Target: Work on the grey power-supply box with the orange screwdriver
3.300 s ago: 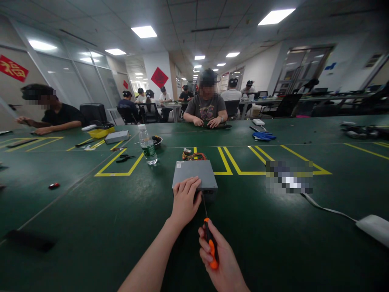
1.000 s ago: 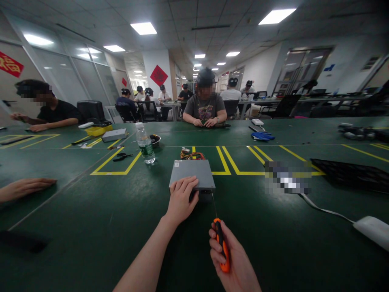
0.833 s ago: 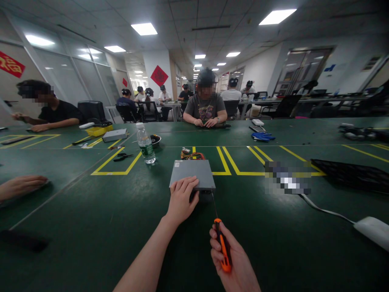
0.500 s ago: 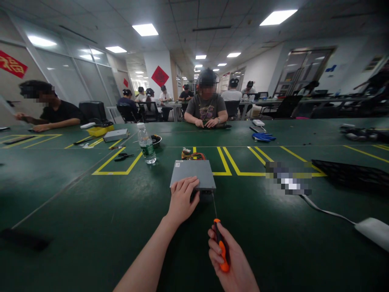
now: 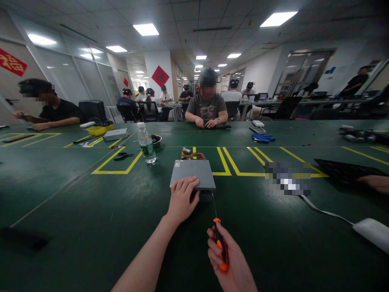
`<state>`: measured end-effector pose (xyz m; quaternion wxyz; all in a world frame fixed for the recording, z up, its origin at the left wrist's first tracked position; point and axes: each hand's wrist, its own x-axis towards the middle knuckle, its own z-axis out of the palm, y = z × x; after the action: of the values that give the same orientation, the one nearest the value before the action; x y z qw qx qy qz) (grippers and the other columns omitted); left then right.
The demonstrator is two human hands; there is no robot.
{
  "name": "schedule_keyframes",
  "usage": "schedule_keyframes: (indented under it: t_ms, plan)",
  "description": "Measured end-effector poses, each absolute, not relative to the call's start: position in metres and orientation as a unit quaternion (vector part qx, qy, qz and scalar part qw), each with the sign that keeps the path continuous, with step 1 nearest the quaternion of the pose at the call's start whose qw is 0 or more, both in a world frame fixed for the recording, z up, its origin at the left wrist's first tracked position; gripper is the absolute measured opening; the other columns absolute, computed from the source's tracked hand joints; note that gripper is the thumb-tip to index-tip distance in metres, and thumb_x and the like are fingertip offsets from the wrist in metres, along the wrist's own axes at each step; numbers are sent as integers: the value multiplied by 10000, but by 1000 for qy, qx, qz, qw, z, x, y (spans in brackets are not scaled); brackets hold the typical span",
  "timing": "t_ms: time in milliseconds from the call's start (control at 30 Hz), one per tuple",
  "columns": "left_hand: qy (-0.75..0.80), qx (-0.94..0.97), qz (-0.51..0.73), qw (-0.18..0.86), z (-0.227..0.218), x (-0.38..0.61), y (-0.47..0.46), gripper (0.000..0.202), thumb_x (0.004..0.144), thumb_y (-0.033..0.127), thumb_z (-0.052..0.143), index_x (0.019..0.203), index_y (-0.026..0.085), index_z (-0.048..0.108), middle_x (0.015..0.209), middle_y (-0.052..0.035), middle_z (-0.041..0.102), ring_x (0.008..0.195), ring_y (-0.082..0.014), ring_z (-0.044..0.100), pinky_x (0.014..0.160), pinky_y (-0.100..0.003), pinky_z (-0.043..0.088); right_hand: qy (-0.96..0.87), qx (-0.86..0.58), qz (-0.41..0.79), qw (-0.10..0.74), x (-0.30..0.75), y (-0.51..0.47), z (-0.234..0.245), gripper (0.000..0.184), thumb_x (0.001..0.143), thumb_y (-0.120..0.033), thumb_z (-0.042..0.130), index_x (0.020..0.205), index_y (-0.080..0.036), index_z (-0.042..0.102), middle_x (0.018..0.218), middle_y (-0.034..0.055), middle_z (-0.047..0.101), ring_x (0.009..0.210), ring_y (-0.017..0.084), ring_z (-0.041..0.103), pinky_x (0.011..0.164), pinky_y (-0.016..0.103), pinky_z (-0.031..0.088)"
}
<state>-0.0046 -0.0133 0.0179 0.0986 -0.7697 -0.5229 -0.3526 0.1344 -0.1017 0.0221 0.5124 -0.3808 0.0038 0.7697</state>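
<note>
A grey metal computer power supply (image 5: 194,169) lies flat on the green table, its bundle of coloured wires (image 5: 194,155) at the far side. My left hand (image 5: 182,200) grips its near edge, fingers across the top and thumb down by the front face. In my right hand (image 5: 232,253) is a screwdriver with an orange and black handle (image 5: 223,248). Its thin shaft (image 5: 215,207) points away from me, the tip at the front face's right end, beside the power socket (image 5: 207,192). Whether the tip sits in a screw is too small to tell.
A water bottle (image 5: 147,144) stands to the left, near black pliers (image 5: 123,156). A blurred-out device (image 5: 287,178) with a white cable lies right. Another person's hand (image 5: 375,183) touches a black mesh object (image 5: 343,174). A person (image 5: 206,103) sits opposite, near blue gloves (image 5: 263,138).
At the right edge another person's hand has come in on the black mesh object, which has shifted slightly. My hands, the screwdriver and the power supply stay nearly in place.
</note>
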Motion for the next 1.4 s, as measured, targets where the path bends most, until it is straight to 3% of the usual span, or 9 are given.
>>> schedule_keyframes:
  t_ms: [167, 333, 500, 633, 733, 833, 1133, 1267, 1400]
  plan:
    - [-523, -770, -352, 100, 18, -4, -13, 305, 831, 236, 495, 1134, 251, 519, 1211, -22, 564, 1131, -197, 464, 927, -368, 303, 1, -417, 747, 518, 134, -101, 19, 148, 825, -269, 550, 835, -122, 566, 641, 17, 565, 423, 42, 407, 363, 140, 304]
    - [-525, -768, -353, 97, 18, -4, -13, 304, 834, 242, 493, 1136, 253, 517, 1211, -19, 563, 1126, -197, 466, 929, -370, 293, -21, -410, 764, 499, 135, -98, 14, 264, 779, -351, 598, 881, -109, 573, 591, 3, 549, 387, 37, 378, 337, 137, 257]
    - [-520, -769, -360, 95, 18, -4, -13, 300, 831, 237, 493, 1129, 259, 517, 1210, -13, 565, 1130, -196, 462, 934, -370, 283, -103, -448, 720, 519, 140, -96, 20, 256, 679, -321, 706, 730, -139, 533, 617, -13, 546, 421, 42, 407, 330, 131, 217]
    - [-518, -770, -360, 93, 19, -3, -13, 297, 827, 234, 498, 1122, 260, 520, 1203, -15, 571, 1129, -203, 461, 930, -377, 279, -124, -468, 725, 491, 145, -96, 28, 187, 810, -311, 579, 767, -134, 539, 650, -6, 545, 448, 44, 437, 365, 140, 274]
    - [-522, -767, -358, 101, 19, -1, -15, 300, 823, 225, 498, 1120, 260, 521, 1203, -15, 572, 1124, -206, 466, 919, -377, 287, -132, -491, 740, 440, 146, -95, 34, 285, 892, -351, 430, 802, -113, 558, 606, 1, 520, 441, 56, 447, 393, 160, 322]
    - [-528, -760, -360, 116, 18, 1, -15, 296, 817, 222, 506, 1109, 262, 524, 1193, -7, 578, 1110, -203, 475, 912, -374, 289, -141, -505, 740, 422, 147, -93, 38, 338, 917, -353, 359, 784, -109, 551, 559, -11, 481, 409, 55, 420, 375, 165, 295]
    - [-508, -772, -347, 156, 11, -2, -9, 317, 831, 236, 483, 1146, 261, 506, 1200, -13, 575, 1107, -205, 483, 908, -379, 288, -244, -491, 730, 408, 152, -85, 13, 267, 827, -388, 534, 689, -166, 481, 518, -38, 463, 414, 62, 416, 365, 158, 284]
    - [-506, -772, -348, 163, 8, -2, -5, 318, 831, 238, 481, 1147, 257, 510, 1206, -27, 572, 1108, -214, 485, 897, -383, 297, -238, -443, 754, 423, 157, -82, 7, 345, 766, -492, 577, 759, -151, 525, 581, -19, 517, 420, 64, 445, 380, 172, 331]
    - [-506, -773, -348, 161, 7, -1, -3, 314, 835, 240, 478, 1147, 256, 509, 1206, -28, 571, 1112, -216, 481, 901, -389, 294, -186, -420, 779, 427, 160, -81, 10, 323, 798, -453, 548, 849, -133, 549, 581, -24, 505, 377, 42, 398, 340, 154, 253]
